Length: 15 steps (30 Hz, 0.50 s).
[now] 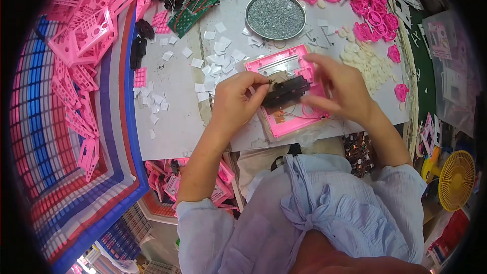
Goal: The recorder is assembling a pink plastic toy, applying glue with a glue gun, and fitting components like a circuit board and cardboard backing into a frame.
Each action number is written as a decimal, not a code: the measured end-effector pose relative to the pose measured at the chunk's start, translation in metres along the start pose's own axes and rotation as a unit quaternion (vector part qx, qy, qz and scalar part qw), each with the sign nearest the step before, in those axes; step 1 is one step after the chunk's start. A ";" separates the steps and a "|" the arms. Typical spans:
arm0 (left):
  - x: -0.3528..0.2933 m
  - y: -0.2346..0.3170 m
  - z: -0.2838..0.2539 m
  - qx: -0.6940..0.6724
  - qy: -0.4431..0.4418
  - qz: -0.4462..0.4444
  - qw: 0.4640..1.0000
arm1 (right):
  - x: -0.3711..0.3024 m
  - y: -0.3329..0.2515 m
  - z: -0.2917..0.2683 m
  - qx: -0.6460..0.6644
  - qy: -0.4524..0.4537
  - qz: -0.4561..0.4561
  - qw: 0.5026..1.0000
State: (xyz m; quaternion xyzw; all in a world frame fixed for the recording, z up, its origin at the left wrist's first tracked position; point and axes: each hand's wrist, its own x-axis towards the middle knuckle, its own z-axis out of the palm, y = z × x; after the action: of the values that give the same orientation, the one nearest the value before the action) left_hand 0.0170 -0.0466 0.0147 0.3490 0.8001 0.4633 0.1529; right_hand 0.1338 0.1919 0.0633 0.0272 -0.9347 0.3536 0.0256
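A long black plastic part (287,93) is tilted above a pink plastic casing (279,128) in front of me. My left hand (231,99) pinches the part's left end between thumb and fingertips, where a thin dark wire or tip shows. Around the part's right end, my right hand (350,89) is open, thumb and fingers apart and slightly blurred; whether it touches the part I cannot tell. The casing lies open on the table (172,144), with a silvery strip (278,67) along its far side and thin wire at its right.
Loose white squares (220,63) lie left of the casing. Beyond it stands a round dish (276,38) of small grey metal pieces. Cream pieces (365,66) and pink rings (375,15) are heaped to the right. A green circuit board (193,12) lies far left; a striped, pink-filled bin (133,137) adjoins the table.
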 end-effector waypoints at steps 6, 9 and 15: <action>0.019 0.005 -0.011 0.094 -0.037 0.101 0.990 | 0.016 0.025 0.028 0.008 -0.024 -0.197 0.980; 0.030 0.007 -0.019 0.127 -0.083 0.164 0.975 | 0.017 0.023 0.033 0.025 -0.034 -0.191 0.981; 0.039 0.005 -0.024 0.179 -0.160 0.242 0.940 | 0.026 0.011 0.027 0.018 -0.064 -0.183 0.981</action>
State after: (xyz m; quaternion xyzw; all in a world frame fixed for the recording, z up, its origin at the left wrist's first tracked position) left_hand -0.0220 -0.0333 0.0351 0.6231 0.7261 0.2737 0.0976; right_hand 0.1062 0.1815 0.0370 0.2207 -0.9070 0.3574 0.0295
